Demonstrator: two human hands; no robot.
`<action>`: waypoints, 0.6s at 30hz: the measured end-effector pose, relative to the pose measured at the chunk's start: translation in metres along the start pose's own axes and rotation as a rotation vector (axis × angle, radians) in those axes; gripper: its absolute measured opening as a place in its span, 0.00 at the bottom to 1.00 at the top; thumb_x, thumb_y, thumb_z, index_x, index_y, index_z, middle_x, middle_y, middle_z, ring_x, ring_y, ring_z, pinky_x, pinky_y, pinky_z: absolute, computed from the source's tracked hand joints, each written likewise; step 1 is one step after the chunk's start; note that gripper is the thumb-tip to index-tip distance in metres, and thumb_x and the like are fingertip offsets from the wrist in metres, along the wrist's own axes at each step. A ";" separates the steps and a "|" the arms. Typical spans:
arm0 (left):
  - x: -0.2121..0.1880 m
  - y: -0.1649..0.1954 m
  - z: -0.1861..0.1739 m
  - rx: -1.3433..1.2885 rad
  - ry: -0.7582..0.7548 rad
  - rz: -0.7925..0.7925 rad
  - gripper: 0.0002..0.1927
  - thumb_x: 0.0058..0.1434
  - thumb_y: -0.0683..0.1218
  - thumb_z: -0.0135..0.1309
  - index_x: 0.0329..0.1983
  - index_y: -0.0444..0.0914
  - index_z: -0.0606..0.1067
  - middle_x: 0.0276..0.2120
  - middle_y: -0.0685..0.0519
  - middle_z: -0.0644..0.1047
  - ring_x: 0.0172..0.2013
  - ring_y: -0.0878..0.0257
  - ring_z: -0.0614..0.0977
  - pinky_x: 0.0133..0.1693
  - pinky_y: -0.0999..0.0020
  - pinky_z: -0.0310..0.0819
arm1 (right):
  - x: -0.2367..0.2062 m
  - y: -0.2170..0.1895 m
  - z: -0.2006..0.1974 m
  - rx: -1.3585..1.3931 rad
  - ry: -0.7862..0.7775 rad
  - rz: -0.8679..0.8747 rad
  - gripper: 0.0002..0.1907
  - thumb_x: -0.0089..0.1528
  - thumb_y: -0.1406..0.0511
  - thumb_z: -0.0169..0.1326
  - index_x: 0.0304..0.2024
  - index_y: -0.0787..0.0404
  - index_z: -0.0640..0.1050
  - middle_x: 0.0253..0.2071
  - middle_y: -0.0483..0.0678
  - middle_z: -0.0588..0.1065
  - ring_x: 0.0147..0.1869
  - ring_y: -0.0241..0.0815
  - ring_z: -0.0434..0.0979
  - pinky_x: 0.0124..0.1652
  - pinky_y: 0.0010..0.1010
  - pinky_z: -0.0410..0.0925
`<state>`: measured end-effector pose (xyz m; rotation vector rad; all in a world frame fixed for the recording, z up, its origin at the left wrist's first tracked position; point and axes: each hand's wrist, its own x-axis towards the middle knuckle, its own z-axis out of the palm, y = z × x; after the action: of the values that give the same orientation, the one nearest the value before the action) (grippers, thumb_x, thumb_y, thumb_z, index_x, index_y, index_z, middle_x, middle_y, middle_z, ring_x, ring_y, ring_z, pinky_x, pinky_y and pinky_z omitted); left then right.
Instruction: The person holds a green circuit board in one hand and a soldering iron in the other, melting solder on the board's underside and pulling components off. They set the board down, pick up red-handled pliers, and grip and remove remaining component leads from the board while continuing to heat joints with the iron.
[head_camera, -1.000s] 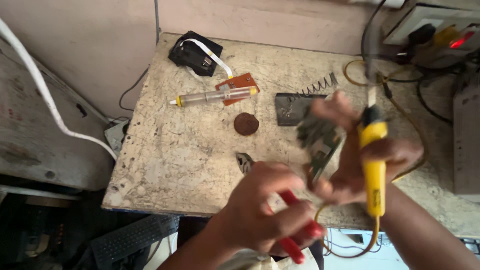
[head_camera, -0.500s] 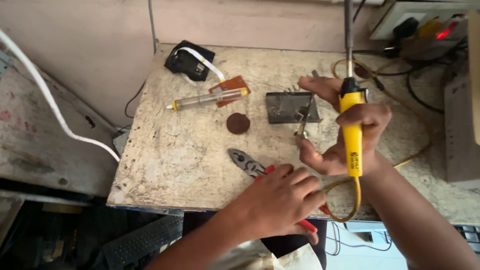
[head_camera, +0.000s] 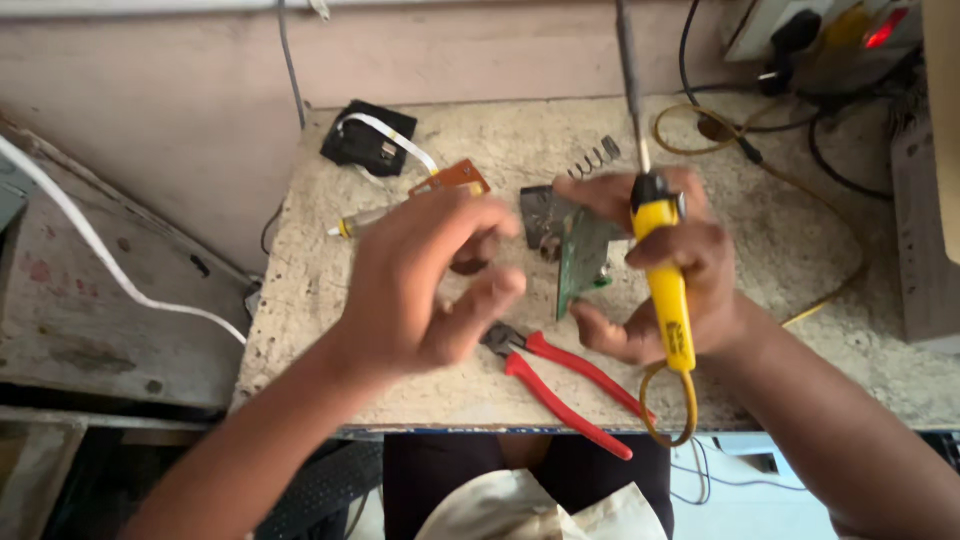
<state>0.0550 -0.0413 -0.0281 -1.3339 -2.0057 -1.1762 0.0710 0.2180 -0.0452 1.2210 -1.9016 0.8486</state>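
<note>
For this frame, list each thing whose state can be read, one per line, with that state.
Left hand: raised over the bench, fingers spread, holding nothing.
Right hand: gripping the yellow soldering iron tip-up, plus the green circuit board on edge.
Red-handled pliers: lying on the bench, not held.
Switch light: glowing red.
Spring: lying loose.

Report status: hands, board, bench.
Right hand grips yellow-handled soldering iron and green circuit board. Left hand open, empty. Red-handled pliers on bench beneath.
</note>
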 end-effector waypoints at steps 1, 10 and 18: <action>0.006 -0.003 -0.001 -0.103 -0.051 -0.051 0.26 0.77 0.65 0.40 0.43 0.38 0.73 0.32 0.57 0.73 0.27 0.68 0.75 0.30 0.71 0.68 | 0.002 -0.002 0.000 -0.028 -0.010 -0.018 0.35 0.55 0.63 0.68 0.50 0.51 0.56 0.59 0.68 0.73 0.61 0.51 0.69 0.61 0.46 0.60; -0.010 -0.017 0.027 -0.471 -0.107 -0.103 0.29 0.81 0.65 0.36 0.43 0.37 0.71 0.40 0.53 0.71 0.40 0.66 0.73 0.44 0.69 0.70 | 0.005 -0.008 0.011 -0.031 -0.014 0.002 0.31 0.55 0.59 0.71 0.43 0.57 0.61 0.59 0.67 0.73 0.60 0.53 0.75 0.58 0.44 0.60; -0.004 -0.023 0.021 -0.811 -0.021 -0.107 0.26 0.79 0.64 0.43 0.42 0.37 0.73 0.57 0.49 0.73 0.49 0.64 0.79 0.49 0.68 0.81 | -0.018 0.009 -0.025 0.168 0.399 0.082 0.27 0.57 0.58 0.69 0.41 0.56 0.63 0.55 0.64 0.72 0.56 0.53 0.72 0.55 0.43 0.63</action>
<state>0.0382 -0.0297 -0.0515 -1.5849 -1.6695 -2.1705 0.0735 0.2494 -0.0482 0.9828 -1.5889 1.2167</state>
